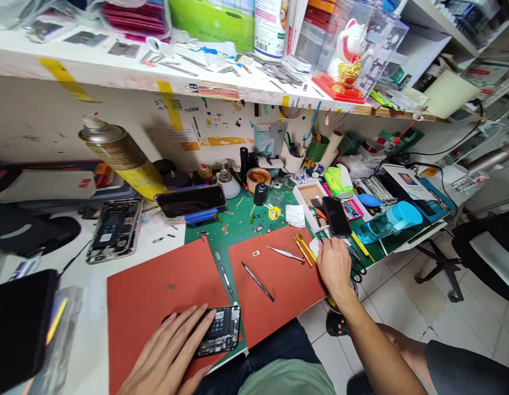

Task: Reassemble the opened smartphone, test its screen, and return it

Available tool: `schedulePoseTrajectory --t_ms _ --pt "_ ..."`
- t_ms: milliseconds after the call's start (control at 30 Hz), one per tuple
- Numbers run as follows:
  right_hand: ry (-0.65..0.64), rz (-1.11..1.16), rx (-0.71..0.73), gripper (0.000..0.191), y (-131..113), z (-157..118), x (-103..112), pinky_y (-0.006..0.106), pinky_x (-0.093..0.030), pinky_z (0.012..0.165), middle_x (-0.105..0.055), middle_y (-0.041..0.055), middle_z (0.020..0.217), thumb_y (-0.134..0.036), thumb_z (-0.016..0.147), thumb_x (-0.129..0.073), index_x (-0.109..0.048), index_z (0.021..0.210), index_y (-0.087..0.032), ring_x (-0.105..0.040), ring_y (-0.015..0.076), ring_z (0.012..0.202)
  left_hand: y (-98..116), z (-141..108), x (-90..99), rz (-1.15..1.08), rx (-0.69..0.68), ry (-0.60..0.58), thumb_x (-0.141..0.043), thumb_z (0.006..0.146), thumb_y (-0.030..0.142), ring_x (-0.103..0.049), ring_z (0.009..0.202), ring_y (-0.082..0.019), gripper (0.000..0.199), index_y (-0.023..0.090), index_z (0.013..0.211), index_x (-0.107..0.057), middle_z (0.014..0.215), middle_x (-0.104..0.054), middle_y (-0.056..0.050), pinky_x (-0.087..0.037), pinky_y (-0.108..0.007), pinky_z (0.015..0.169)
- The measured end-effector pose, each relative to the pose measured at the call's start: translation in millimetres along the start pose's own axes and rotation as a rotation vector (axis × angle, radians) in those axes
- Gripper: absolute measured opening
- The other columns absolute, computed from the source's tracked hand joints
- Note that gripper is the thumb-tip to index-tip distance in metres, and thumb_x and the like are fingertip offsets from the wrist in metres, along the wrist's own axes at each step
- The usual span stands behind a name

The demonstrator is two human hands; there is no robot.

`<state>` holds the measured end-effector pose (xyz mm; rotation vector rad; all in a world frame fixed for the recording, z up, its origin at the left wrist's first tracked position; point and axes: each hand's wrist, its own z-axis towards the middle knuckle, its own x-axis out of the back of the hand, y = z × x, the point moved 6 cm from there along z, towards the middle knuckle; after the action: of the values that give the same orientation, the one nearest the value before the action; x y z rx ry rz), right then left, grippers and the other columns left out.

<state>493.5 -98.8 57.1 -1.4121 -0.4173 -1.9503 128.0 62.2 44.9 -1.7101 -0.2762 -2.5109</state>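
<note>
My left hand (175, 340) lies with its fingers stretched out over an opened smartphone (221, 332), whose battery and circuit board show. The phone rests near the front edge of a red mat (163, 285). Over at the tool end of the bench, my right hand (335, 264) is closed with its fingers curled down; what they grip, if anything, is hidden. Beside it are a white scrap (315, 247), yellow screwdrivers (306, 249) and a dark phone (336, 215). A white-and-red screwdriver (285, 254) and a dark pen-like tool (258, 281) lie on the second red mat (279, 307).
A phone in a blue stand (192, 202) and a yellow spray can (122, 156) stand at the back left. Another opened phone (114, 230) lies left. A blue water bottle (388, 222) lies right. The shelf (134, 71) overhangs the bench. A person's leg (402, 340) is close by.
</note>
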Motion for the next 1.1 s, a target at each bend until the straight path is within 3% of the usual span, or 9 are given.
schedulePoseTrajectory --t_ms 167,233,300,367,467,567,667,900,1100 --pt "-0.035 0.221 0.205 0.041 -35 -25 25 0.04 -0.051 0.079 -0.067 0.0101 0.077 -0.032 0.114 -0.047 -0.071 0.083 -0.019 -0.063 0.0264 0.08 0 -8 20.8 -0.102 0.097 0.045 -0.055 0.11 0.036 -0.077 0.123 -0.022 0.054 0.033 0.164 -0.051 0.141 -0.077 -0.004 -0.056 -0.034 0.115" --pt "-0.137 0.418 0.38 0.03 -67 -45 33 0.038 -0.056 0.082 -0.074 0.0092 0.089 -0.032 0.115 -0.049 -0.073 0.1 -0.02 -0.069 0.0241 0.085 2 -19 36.1 -0.115 0.203 0.111 -0.056 0.107 0.019 -0.082 0.105 -0.018 0.047 0.033 0.151 -0.064 0.123 -0.084 -0.001 -0.059 -0.028 0.106" --pt "-0.265 0.617 0.549 0.027 -100 -69 36 0.042 -0.061 0.093 -0.078 0.0127 0.115 -0.034 0.112 -0.058 -0.069 0.131 -0.019 -0.074 0.0273 0.104 6 -31 51.2 -0.122 0.376 0.213 -0.063 0.104 0.017 -0.082 0.088 -0.017 0.032 0.029 0.13 -0.076 0.105 -0.086 -0.001 -0.061 -0.024 0.088" --pt "-0.367 0.681 0.674 0.057 -128 -91 33 0.051 -0.061 0.105 -0.073 0.0174 0.14 -0.044 0.107 -0.067 -0.053 0.156 -0.018 -0.071 0.0343 0.126 12 -41 58.7 -0.182 0.593 0.297 -0.067 0.103 0.025 -0.078 0.07 -0.016 0.014 0.026 0.104 -0.081 0.086 -0.084 -0.001 -0.058 -0.022 0.07" --pt "-0.455 0.606 0.772 0.084 -157 -112 18 0.06 -0.059 0.112 -0.061 0.0206 0.158 -0.051 0.102 -0.071 -0.035 0.17 -0.018 -0.062 0.0413 0.142 26 -56 47.8 -0.44 0.991 0.346 -0.069 0.101 0.039 -0.066 0.056 -0.013 0.022 0.024 0.087 -0.076 0.071 -0.075 0.0 -0.05 -0.022 0.057" --pt "-0.485 0.577 0.796 0.081 -171 -117 7 0.061 -0.059 0.112 -0.06 0.0193 0.159 -0.041 0.105 -0.067 -0.028 0.173 -0.022 -0.061 0.0407 0.141 47 -68 21.4 -0.846 1.309 0.402 -0.072 0.098 0.056 -0.062 0.057 -0.015 0.036 0.023 0.084 -0.071 0.064 -0.066 0.0 -0.051 -0.024 0.056" --pt "-0.491 0.581 0.821 0.073 -177 -116 3 0.059 -0.06 0.109 -0.065 0.0165 0.151 -0.03 0.106 -0.062 -0.031 0.172 -0.024 -0.065 0.0376 0.133 65 -68 2.5 -1.18 1.449 0.483 -0.078 0.088 0.068 -0.072 0.073 -0.021 0.046 0.022 0.092 -0.073 0.077 -0.074 -0.005 -0.06 -0.03 0.07" --pt "-0.459 0.623 0.864 0.074 -185 -116 7 0.056 -0.061 0.098 -0.07 0.0163 0.136 -0.02 0.098 -0.065 -0.036 0.166 -0.02 -0.066 0.0361 0.116 82 -62 -10.1 -1.644 1.597 0.591 -0.093 0.074 0.066 -0.077 0.117 -0.034 0.065 0.018 0.115 -0.079 0.121 -0.081 -0.018 -0.06 -0.046 0.109" --pt "-0.336 0.64 0.745 0.08 -192 -122 20 0.054 -0.063 0.091 -0.07 0.0184 0.128 -0.022 0.093 -0.068 -0.035 0.165 -0.016 -0.065 0.0372 0.111 88 -56 -24.6 -1.809 1.625 0.832 -0.093 0.074 0.066 -0.075 0.123 -0.035 0.077 0.015 0.128 -0.075 0.126 -0.08 -0.021 -0.054 -0.052 0.117"
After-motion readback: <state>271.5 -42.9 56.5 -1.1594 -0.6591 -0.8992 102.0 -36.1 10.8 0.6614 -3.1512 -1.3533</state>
